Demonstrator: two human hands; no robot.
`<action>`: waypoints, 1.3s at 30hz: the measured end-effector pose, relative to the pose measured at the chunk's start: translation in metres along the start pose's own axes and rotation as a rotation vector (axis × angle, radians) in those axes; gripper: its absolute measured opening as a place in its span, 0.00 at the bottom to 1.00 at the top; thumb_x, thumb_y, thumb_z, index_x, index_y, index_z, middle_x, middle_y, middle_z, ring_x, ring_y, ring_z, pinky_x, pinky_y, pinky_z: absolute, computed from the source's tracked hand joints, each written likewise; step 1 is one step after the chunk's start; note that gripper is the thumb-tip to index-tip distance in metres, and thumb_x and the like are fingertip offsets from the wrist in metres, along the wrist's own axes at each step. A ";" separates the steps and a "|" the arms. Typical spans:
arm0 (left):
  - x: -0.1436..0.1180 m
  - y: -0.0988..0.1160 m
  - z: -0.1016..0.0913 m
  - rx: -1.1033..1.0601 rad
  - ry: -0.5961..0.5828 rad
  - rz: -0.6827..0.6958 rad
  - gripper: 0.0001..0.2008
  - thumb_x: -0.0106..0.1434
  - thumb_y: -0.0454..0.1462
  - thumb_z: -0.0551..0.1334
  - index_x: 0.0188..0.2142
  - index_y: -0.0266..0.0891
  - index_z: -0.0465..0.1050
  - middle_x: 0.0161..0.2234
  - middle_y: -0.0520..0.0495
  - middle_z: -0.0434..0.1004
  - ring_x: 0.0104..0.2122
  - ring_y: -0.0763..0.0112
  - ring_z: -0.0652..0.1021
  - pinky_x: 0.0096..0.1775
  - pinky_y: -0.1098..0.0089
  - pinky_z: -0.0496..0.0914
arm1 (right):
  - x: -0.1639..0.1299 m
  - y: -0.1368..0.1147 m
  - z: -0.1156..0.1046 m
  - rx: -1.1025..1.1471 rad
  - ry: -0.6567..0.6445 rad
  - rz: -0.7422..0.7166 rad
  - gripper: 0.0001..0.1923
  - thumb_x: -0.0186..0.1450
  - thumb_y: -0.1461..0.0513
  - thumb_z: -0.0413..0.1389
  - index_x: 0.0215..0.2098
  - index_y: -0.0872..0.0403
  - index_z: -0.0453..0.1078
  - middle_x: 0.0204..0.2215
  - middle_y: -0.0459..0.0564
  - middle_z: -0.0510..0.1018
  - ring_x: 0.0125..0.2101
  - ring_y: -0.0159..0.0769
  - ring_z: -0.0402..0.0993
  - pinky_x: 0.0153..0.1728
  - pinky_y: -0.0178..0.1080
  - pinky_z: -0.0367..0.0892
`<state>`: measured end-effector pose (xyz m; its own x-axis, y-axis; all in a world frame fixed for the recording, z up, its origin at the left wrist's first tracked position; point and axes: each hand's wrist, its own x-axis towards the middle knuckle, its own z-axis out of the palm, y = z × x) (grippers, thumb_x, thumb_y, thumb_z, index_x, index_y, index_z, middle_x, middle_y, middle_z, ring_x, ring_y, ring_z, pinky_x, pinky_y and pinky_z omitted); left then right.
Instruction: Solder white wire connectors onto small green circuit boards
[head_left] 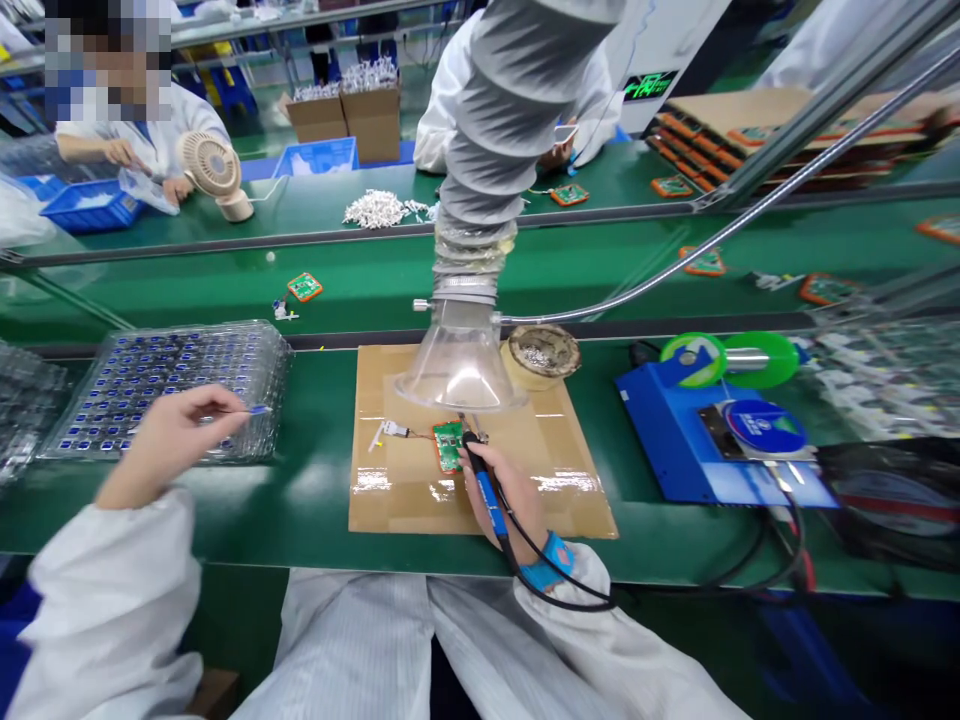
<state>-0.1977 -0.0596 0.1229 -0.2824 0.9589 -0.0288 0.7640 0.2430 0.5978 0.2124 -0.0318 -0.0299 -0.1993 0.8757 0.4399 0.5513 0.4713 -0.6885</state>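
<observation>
My right hand (506,490) grips a blue soldering iron (484,480), its tip at a small green circuit board (448,444) lying on a brown cardboard mat (390,490). A white connector on thin wires (390,430) lies left of the board. My left hand (176,430) hovers over a clear plastic tray (161,385) of small blue parts and pinches tweezers (247,409) whose tip holds a blue part. A clear fume funnel (457,365) hangs just above the board.
A blue soldering station (675,440) with a green solder spool (739,358) stands to the right, beside a brass tip-cleaner pot (541,352). Green boards (304,287) ride the conveyor belt behind. Two people in white coats work across it, near a small fan (214,172).
</observation>
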 end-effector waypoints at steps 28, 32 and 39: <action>-0.029 0.117 0.218 -0.682 -0.432 0.121 0.10 0.61 0.43 0.68 0.31 0.38 0.82 0.27 0.46 0.82 0.25 0.71 0.76 0.27 0.71 0.68 | 0.007 -0.021 0.009 0.583 0.198 0.330 0.12 0.66 0.58 0.65 0.47 0.48 0.74 0.35 0.49 0.86 0.37 0.39 0.86 0.43 0.43 0.82; -0.028 0.119 0.215 -0.665 -0.397 0.134 0.10 0.61 0.42 0.67 0.29 0.38 0.81 0.25 0.46 0.81 0.24 0.71 0.75 0.27 0.71 0.68 | 0.007 -0.020 0.009 0.535 0.196 0.327 0.12 0.65 0.59 0.66 0.46 0.48 0.75 0.37 0.49 0.86 0.37 0.38 0.86 0.42 0.41 0.81; -0.027 0.119 0.214 -0.623 -0.336 0.170 0.09 0.62 0.42 0.66 0.28 0.40 0.76 0.26 0.48 0.79 0.27 0.68 0.76 0.31 0.69 0.69 | 0.004 -0.021 0.011 0.446 0.153 0.282 0.09 0.66 0.59 0.64 0.45 0.47 0.76 0.37 0.48 0.85 0.36 0.38 0.85 0.40 0.40 0.81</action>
<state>0.0252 -0.0253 0.0237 0.0807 0.9935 -0.0800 0.2805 0.0543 0.9583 0.1909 -0.0369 -0.0199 0.0452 0.9648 0.2590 0.1628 0.2487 -0.9548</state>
